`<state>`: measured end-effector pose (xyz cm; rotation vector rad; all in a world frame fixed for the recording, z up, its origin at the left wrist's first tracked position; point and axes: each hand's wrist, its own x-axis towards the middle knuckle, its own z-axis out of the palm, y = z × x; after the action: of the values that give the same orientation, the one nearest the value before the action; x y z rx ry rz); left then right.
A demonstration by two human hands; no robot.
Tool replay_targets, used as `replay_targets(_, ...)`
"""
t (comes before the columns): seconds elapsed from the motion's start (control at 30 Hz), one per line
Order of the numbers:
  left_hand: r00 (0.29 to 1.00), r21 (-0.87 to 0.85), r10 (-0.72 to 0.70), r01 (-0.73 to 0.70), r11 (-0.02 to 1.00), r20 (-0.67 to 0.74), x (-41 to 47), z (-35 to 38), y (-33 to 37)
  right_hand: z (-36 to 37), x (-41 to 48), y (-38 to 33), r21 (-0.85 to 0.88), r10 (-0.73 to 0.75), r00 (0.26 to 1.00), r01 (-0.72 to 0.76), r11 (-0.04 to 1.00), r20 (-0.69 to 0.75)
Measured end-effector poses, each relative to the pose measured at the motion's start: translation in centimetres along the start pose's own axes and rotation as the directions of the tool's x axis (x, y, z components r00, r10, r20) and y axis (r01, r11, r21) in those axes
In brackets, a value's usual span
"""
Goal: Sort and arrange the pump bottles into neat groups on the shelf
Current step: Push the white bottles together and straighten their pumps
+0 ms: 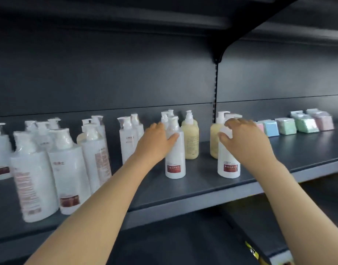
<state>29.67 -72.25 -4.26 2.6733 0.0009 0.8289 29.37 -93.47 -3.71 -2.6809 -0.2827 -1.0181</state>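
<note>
While left hand (pixel 156 142) clasps smooth white bottle (pixel 175 150), right hand (pixel 244 138) fingers wrap its twin (pixel 228 165), matte shelf (pixel 183 190)

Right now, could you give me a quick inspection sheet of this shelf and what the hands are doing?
Surface: dark shelf, bare at the front middle.
Job's things: white bottles crowded at left; two yellow bottles stand apart at the back.
Clutter: pastel packs at right.
Hands: left hand grips a white bottle; right hand is over the top of another.
Cables: nothing seen.
Surroundings: dark back panel, shelf above, shelf below.
</note>
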Motion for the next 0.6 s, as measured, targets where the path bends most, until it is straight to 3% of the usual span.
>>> replay_targets(0.17, 0.998, -0.359, -0.067, 0.070, 0.931, 0.021, 1.7, 3.5, -0.3, 2.4, -0.7, 1.1, 0.114, 0.151, 0.985, -0.141, 0.983, -0.081)
replay_targets(0.27, 0.995, -0.561, -0.079, 0.096, 0.822, 0.055, 2.0, 4.7, 0.1, 3.9, -0.7, 1.7, 0.254, 0.248, 0.962, -0.213, 0.944, -0.115)
replay_targets(0.33, 0.992, -0.661, -0.109, 0.128, 0.740, 0.071, 1.9, 5.3, 0.2, 5.0, -0.6, 2.2, 0.377, 0.328, 0.943, -0.285, 0.881, -0.055)
replay_targets(0.43, 0.986, -0.737, -0.152, 0.157, 0.657, 0.075, 1.8, 6.1, 0.0, 6.5, -0.7, 2.9, 0.529, 0.397, 0.915, -0.371, 0.763, 0.070)
replay_targets(0.6, 0.984, -0.773, -0.155, 0.166, 0.613, 0.089, 1.9, 6.6, -0.4, 8.0, -0.5, 3.6, 0.660, 0.386, 0.911, -0.381, 0.648, 0.147)
